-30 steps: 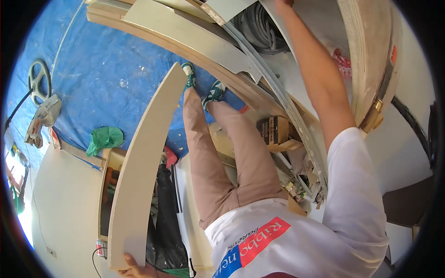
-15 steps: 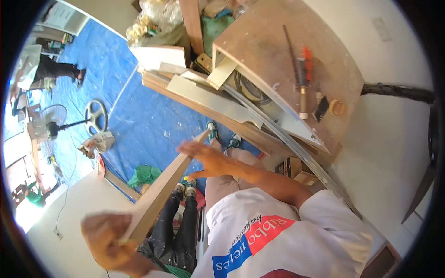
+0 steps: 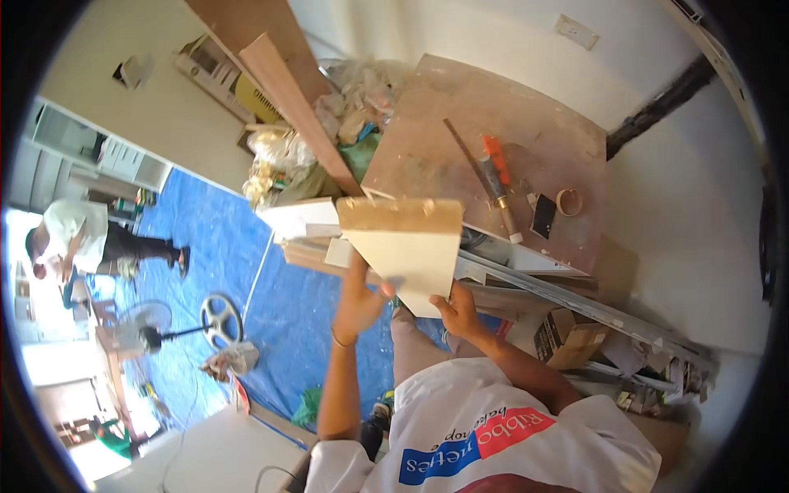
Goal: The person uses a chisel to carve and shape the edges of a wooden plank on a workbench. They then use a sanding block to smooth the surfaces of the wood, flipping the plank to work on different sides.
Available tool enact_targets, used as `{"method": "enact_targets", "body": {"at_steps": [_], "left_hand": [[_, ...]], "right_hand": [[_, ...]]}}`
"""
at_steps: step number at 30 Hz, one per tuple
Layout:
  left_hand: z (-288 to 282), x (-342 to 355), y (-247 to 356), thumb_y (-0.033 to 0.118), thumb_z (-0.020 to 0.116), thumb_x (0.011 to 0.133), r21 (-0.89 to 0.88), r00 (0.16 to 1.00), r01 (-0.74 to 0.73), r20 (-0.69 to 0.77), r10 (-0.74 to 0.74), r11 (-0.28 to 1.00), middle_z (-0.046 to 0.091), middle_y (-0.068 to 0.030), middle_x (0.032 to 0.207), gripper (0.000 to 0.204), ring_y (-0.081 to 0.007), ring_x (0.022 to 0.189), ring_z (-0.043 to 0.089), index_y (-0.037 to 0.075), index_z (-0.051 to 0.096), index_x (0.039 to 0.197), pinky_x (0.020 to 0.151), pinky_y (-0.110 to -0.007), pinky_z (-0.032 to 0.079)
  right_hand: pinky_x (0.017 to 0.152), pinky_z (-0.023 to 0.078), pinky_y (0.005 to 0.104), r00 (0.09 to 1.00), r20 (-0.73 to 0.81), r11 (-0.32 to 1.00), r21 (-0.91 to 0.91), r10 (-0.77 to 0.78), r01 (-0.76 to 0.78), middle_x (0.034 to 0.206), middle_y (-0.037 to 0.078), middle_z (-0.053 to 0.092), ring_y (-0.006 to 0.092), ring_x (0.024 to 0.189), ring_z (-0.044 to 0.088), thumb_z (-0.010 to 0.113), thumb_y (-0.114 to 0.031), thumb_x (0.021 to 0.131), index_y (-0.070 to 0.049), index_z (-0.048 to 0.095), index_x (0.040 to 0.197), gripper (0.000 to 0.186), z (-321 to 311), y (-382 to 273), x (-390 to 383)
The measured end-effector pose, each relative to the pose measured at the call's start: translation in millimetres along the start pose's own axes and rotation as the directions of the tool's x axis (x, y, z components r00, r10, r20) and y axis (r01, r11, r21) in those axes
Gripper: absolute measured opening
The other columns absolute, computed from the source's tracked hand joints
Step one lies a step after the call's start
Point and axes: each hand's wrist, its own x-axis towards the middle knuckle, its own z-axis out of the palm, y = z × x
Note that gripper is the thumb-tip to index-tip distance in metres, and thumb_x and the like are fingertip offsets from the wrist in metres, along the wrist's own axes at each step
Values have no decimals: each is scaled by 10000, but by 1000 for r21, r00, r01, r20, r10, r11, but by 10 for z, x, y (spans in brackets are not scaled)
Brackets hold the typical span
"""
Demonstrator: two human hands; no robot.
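Brown worktop (image 3: 526, 123) beyond both hands; blue floor sheet (image 3: 279, 304) left; left hand (image 3: 359, 302), right hand (image 3: 457, 314) gripping one pale board (image 3: 407, 251); one fan (image 3: 144, 329)

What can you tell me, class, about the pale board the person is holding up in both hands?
The board is a flat panel with a smooth cream face and a raw brown, chipboard-like end edge turned up toward the camera. It is raised end-on in front of the person, above the blue floor sheet. The left hand presses against its left side with fingers spread; the right hand has its grip on the lower right edge. Nothing else touches it.
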Motion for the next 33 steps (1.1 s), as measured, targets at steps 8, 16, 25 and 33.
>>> {"method": "enact_targets", "body": {"at_steps": [8, 16, 25, 33], "left_hand": [[76, 399, -1155, 287, 879, 844, -108, 976, 213, -26, -217, 971, 747, -91, 944, 445, -177, 873, 667, -59, 702, 1059, 803, -350, 553], [-692, 1149, -2019, 456, 852, 844, 230, 967, 254, -81, -242, 940, 761, -140, 823, 536, -233, 756, 713, -59, 757, 960, 720, -374, 550], [-768, 1453, -2616, 756, 729, 788, 705, 915, 225, 83, -394, 673, 752, -237, 816, 749, -408, 820, 759, 26, 811, 933, 724, -494, 578], [-859, 1788, -2307, 817, 709, 760, 867, 815, 197, 115, -569, 457, 729, -312, 813, 897, -459, 844, 750, -68, 778, 889, 756, -509, 590]], "right_hand": [[957, 504, 424, 977, 20, 976, -59, 212, -211, 1191, 253, 676, 372, 1126, 670, 598, -285, 1056, -3, 556, 1365, 421, 353, -158, 711], [1073, 449, 491, 880, -474, 516, -762, -33, -392, 1356, 240, 603, 430, 1243, 582, 706, -301, 960, -18, 561, 1400, 543, -854, 553, 1394], [972, 517, 506, 800, -588, 192, -777, 120, -600, 1347, 200, 577, 410, 1167, 610, 723, -247, 903, -84, 473, 1486, 655, -1349, 963, 1302], [912, 516, 508, 852, -495, 615, -623, 169, -484, 1215, 214, 622, 404, 1073, 646, 567, -107, 1022, -143, 457, 1551, 542, -729, 566, 902]]}}
